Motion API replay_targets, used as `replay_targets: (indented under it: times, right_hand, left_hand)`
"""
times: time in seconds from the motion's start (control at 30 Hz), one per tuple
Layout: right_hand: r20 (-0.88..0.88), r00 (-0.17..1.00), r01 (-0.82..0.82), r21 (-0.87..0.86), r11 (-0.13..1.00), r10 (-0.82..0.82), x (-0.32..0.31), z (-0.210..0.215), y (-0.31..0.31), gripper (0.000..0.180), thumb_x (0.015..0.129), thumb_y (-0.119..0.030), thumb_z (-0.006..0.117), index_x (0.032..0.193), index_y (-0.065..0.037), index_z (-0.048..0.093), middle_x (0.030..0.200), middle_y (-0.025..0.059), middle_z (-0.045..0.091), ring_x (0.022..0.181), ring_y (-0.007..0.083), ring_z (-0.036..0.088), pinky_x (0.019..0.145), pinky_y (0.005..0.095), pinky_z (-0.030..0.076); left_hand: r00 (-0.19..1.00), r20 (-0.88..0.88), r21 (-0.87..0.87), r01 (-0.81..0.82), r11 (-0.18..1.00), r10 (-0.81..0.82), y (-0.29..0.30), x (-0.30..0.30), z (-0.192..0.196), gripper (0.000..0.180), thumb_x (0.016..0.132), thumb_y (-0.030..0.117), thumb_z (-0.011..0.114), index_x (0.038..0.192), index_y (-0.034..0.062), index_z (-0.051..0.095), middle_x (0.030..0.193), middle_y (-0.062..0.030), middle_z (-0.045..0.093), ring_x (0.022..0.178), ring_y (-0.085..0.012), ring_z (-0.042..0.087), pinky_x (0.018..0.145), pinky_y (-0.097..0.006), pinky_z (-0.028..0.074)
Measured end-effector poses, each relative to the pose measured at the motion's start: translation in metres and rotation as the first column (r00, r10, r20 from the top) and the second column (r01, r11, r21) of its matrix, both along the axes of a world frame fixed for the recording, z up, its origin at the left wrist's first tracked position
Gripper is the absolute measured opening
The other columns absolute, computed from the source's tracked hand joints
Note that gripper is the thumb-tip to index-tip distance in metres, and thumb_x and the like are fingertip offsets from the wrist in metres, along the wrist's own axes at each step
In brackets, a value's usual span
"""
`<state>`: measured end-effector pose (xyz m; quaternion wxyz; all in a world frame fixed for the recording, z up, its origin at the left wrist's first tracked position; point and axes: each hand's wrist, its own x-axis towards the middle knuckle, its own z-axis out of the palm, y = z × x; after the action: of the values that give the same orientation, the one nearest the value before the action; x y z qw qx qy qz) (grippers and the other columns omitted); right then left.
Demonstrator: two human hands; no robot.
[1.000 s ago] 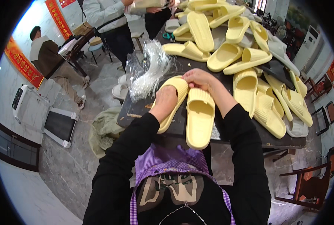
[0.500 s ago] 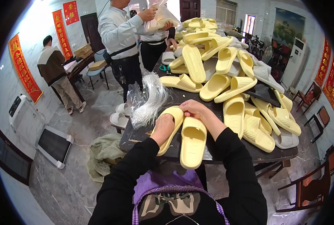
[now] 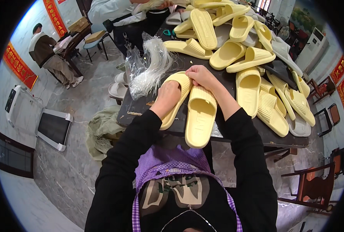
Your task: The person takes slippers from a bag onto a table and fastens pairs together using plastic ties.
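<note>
The dark desk (image 3: 138,107) stood on marbled floor (image 3: 73,170), right grip (image 3: 201,76) pinched together beside a yellow slipper (image 3: 176,112), left grip (image 3: 168,96) inside, closure hidden.

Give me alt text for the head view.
A person's left hand is inside a yellow slipper; the right hand is at its toe, beside a second yellow slipper. Translucent strands and a slipper pile lie on the dark table.

Since half a second ago, the view has tipped downward, cropping the room at twelve o'clock. At eleven, a co-worker (image 3: 112,11), upright before, now leans toward the table (image 3: 135,110). At ten, a distant person's (image 3: 44,48) shoes (image 3: 78,81) stand closer together than one second ago.
</note>
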<state>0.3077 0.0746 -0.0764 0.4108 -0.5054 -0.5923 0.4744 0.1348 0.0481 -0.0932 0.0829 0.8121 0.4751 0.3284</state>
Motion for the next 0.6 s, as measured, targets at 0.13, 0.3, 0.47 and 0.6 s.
replay_targets:
  times: [0.13, 0.3, 0.47, 0.6]
  right_hand:
    - [0.084, 0.987, 0.131, 0.091, 0.987, -0.138, -0.005, -0.001, -0.001, 0.012, 0.084, -0.01, 0.052, 0.086, 0.0, 0.057, 0.062, 0.001, 0.054, 0.043, 0.0052, 0.043, 0.038, 0.0199, 0.035]
    - [0.003, 0.963, 0.268, 0.136, 0.954, -0.271, 0.01, 0.01, -0.009, 0.012, 0.085, -0.011, 0.049, 0.086, -0.001, 0.056, 0.065, 0.0011, 0.055, 0.046, 0.0049, 0.045, 0.038, 0.02, 0.037]
    - [-0.088, 0.969, 0.235, 0.07, 0.969, -0.229, 0.01, 0.024, -0.02, 0.012, 0.086, -0.012, 0.048, 0.087, -0.002, 0.056, 0.067, 0.0005, 0.055, 0.048, 0.0046, 0.046, 0.039, 0.0194, 0.036]
    - [-0.099, 0.956, 0.286, 0.094, 0.954, -0.277, 0.012, 0.024, -0.021, 0.013, 0.085, -0.01, 0.049, 0.09, -0.001, 0.057, 0.065, 0.0021, 0.057, 0.048, 0.0078, 0.048, 0.038, 0.0211, 0.037]
  left_hand:
    - [0.982, 0.034, 0.009, 0.183, 0.983, -0.184, 0.002, -0.016, -0.002, 0.021, 0.078, 0.012, 0.049, 0.072, -0.0048, 0.061, 0.077, -0.0241, 0.06, 0.076, -0.0386, 0.058, 0.07, -0.045, 0.046]
    - [0.946, 0.083, -0.082, 0.321, 0.943, -0.315, -0.01, -0.025, 0.071, 0.022, 0.079, 0.016, 0.054, 0.082, -0.0053, 0.06, 0.078, -0.0189, 0.062, 0.071, -0.0289, 0.061, 0.064, -0.036, 0.047]
    - [0.872, 0.332, -0.045, 0.396, 0.917, -0.36, 0.051, 0.01, 0.062, 0.018, 0.076, 0.012, 0.059, 0.085, -0.0044, 0.062, 0.077, -0.0158, 0.064, 0.065, -0.0248, 0.061, 0.06, -0.032, 0.048]
    - [0.799, 0.591, -0.637, 0.544, 0.546, -0.107, 0.064, 0.038, 0.052, 0.013, 0.076, 0.008, 0.061, 0.082, -0.0042, 0.063, 0.074, -0.0095, 0.064, 0.059, -0.0143, 0.057, 0.053, -0.025, 0.045]
